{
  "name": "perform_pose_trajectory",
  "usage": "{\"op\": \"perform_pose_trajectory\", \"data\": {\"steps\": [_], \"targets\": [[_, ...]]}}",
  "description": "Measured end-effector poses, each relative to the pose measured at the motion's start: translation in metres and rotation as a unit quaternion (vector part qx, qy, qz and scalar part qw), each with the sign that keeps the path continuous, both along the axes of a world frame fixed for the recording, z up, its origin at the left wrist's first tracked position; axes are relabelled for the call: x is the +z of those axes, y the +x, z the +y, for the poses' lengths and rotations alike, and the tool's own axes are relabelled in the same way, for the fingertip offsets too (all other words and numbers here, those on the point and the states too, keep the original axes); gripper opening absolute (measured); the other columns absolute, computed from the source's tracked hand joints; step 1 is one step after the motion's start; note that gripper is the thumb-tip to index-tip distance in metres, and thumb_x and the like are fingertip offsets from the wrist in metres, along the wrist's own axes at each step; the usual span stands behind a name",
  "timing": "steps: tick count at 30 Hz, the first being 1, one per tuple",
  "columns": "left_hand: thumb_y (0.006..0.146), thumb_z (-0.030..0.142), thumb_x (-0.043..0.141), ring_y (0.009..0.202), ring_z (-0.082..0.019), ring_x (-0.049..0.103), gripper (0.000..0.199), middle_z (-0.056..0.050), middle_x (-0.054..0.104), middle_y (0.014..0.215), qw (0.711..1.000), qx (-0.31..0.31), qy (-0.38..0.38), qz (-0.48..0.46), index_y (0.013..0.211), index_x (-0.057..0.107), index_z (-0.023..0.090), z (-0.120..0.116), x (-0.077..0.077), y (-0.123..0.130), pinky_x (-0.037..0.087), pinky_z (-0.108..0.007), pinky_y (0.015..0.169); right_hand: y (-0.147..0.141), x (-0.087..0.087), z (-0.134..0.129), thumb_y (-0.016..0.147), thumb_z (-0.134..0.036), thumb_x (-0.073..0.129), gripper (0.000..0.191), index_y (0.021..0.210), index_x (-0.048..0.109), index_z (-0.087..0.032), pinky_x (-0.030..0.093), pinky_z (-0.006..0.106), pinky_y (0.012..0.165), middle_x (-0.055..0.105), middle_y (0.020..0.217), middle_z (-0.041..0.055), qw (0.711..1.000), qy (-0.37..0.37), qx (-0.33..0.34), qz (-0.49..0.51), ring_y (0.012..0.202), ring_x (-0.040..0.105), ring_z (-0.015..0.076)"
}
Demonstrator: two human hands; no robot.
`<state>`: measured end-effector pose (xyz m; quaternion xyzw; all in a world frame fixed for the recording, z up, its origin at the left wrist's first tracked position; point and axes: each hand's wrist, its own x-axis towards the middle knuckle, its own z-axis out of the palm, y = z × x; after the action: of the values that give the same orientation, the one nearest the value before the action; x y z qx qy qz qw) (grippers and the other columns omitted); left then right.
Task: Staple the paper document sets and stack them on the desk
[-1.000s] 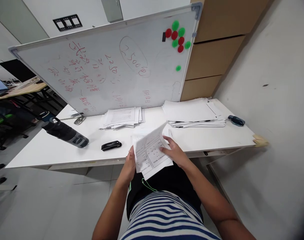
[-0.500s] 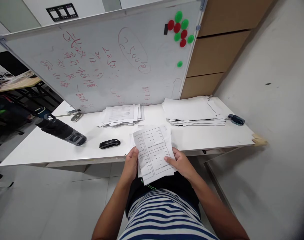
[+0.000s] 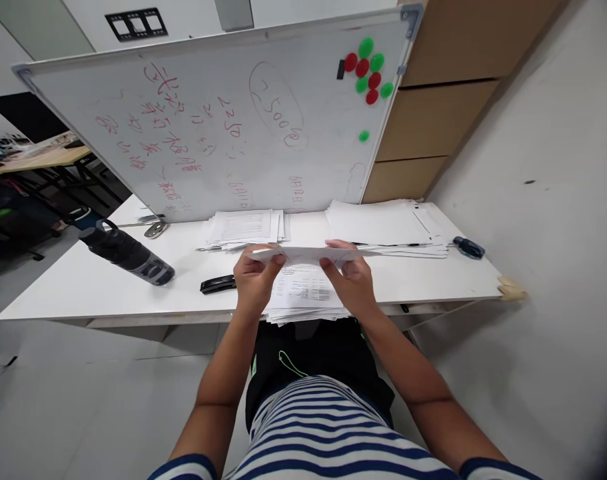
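Note:
Both hands grip printed sheets of paper (image 3: 306,255), now tipped almost edge-on to me above the desk. My left hand (image 3: 256,277) pinches the left end, thumb on the near side. At the right end, my right hand (image 3: 350,273) is closed the same way. The printed faces of these sheets are turned out of sight. Under them a stack of printed papers (image 3: 303,297) lies at the desk's front edge. A black stapler (image 3: 218,285) lies just left of my left hand, its right end hidden behind the hand.
Behind are a left paper pile (image 3: 246,228) and a right paper pile (image 3: 378,223) on the white desk (image 3: 103,293). A dark bottle (image 3: 133,257) lies or leans at left. A whiteboard (image 3: 203,127) stands at the back, beside cardboard boxes (image 3: 438,120). A dark blue object (image 3: 468,247) sits far right.
The sheets have gone up and away from my body, tilting from face-up to nearly edge-on. Both hands moved with them, uncovering the stack beneath. The view has shifted slightly.

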<state>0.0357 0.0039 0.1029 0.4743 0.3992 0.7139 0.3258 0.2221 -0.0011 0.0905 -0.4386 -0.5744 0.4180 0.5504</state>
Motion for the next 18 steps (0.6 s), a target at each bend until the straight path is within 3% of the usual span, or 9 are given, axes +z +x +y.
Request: {"op": "perform_pose_trajectory", "data": {"steps": [3,5,7,9,14,18], "targets": [[0.068,0.041,0.082,0.095,-0.022,0.067,0.033,-0.005,0.072,0.093,0.998,-0.051,-0.024,-0.007,0.087,0.065,0.019,0.016,-0.01,-0.002,0.052,-0.037,0.088,-0.008,-0.016,0.012,0.085,-0.046,0.066,0.055,0.134,0.052,-0.027,0.044,0.042,0.107,0.06,0.133,0.0069,0.999,0.028,-0.016,0.017,0.123,0.056,0.0253],[0.068,0.043,0.082,0.096,-0.023,0.068,0.042,-0.007,0.072,0.098,0.992,-0.084,-0.097,-0.009,0.097,0.065,0.018,0.027,-0.03,-0.005,0.051,-0.039,0.089,-0.014,-0.042,0.021,0.082,-0.046,0.068,0.062,0.136,0.047,-0.025,0.046,0.041,0.104,0.057,0.137,0.009,0.999,-0.023,-0.032,0.037,0.123,0.056,0.0251],[0.067,0.043,0.082,0.1,-0.025,0.067,0.05,-0.01,0.073,0.105,0.982,-0.113,-0.153,0.003,0.105,0.065,0.018,0.037,-0.052,-0.009,0.05,-0.042,0.093,-0.019,-0.067,0.027,0.082,-0.046,0.068,0.061,0.133,0.047,-0.02,0.047,0.042,0.103,0.064,0.127,0.0112,0.996,-0.07,-0.026,0.051,0.117,0.06,0.025],[0.067,0.043,0.082,0.104,-0.028,0.066,0.051,-0.012,0.072,0.111,0.974,-0.124,-0.184,0.044,0.108,0.067,0.017,0.043,-0.067,-0.012,0.049,-0.045,0.095,-0.023,-0.081,0.03,0.082,-0.045,0.067,0.061,0.134,0.045,-0.02,0.045,0.042,0.104,0.064,0.128,0.0114,0.995,-0.07,-0.038,0.064,0.118,0.06,0.0243],[0.071,0.046,0.078,0.108,-0.03,0.065,0.043,-0.011,0.073,0.112,0.967,-0.134,-0.193,0.099,0.103,0.074,0.017,0.044,-0.075,-0.014,0.047,-0.048,0.098,-0.026,-0.079,0.03,0.085,-0.044,0.06,0.053,0.132,0.049,-0.021,0.044,0.041,0.106,0.062,0.13,0.01,0.997,-0.032,-0.06,0.028,0.122,0.057,0.024],[0.072,0.046,0.077,0.107,-0.03,0.066,0.042,-0.011,0.074,0.11,0.971,-0.113,-0.197,0.079,0.102,0.075,0.016,0.041,-0.079,-0.008,0.047,-0.048,0.099,-0.03,-0.08,0.026,0.083,-0.044,0.062,0.066,0.14,0.038,-0.021,0.044,0.041,0.107,0.057,0.135,0.0121,0.995,-0.063,-0.074,0.021,0.123,0.056,0.0244]]}}
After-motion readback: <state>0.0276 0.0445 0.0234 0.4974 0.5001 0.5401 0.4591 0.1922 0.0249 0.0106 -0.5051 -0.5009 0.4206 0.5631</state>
